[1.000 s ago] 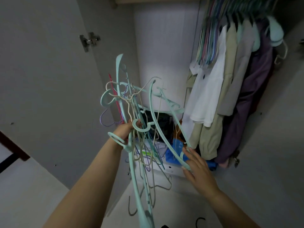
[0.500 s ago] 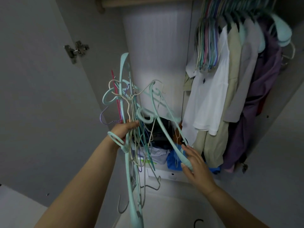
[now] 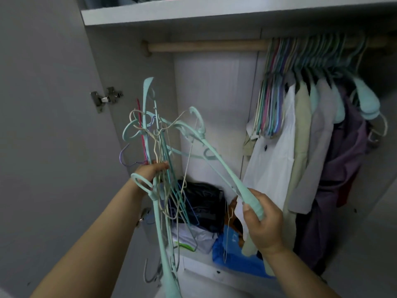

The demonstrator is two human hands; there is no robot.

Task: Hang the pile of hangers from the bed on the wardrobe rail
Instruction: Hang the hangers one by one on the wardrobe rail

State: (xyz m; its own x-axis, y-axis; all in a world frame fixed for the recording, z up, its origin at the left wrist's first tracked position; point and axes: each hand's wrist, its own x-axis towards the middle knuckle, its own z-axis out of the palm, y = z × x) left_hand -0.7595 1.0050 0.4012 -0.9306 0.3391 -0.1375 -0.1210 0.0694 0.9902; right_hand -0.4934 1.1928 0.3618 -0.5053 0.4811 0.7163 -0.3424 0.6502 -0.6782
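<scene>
Our left hand (image 3: 150,172), arm raised, holds a tangled bundle of hangers (image 3: 159,160) in a closed grip before the open wardrobe. Our right hand (image 3: 261,220) grips the end of one mint hanger (image 3: 214,155), angled up leftward, below the wooden rail (image 3: 206,46).

Wooden rail (image 3: 206,45): left stretch bare, open reach beneath it to the white back panel (image 3: 214,117). Right stretch packed with hung hangers (image 3: 272,97) and shirts (image 3: 277,155). Shelf (image 3: 193,15) sits just above the rail. Open door (image 3: 43,125) walls the left side. Wardrobe floor crowded: black bag (image 3: 204,198), blue bag (image 3: 232,250).
</scene>
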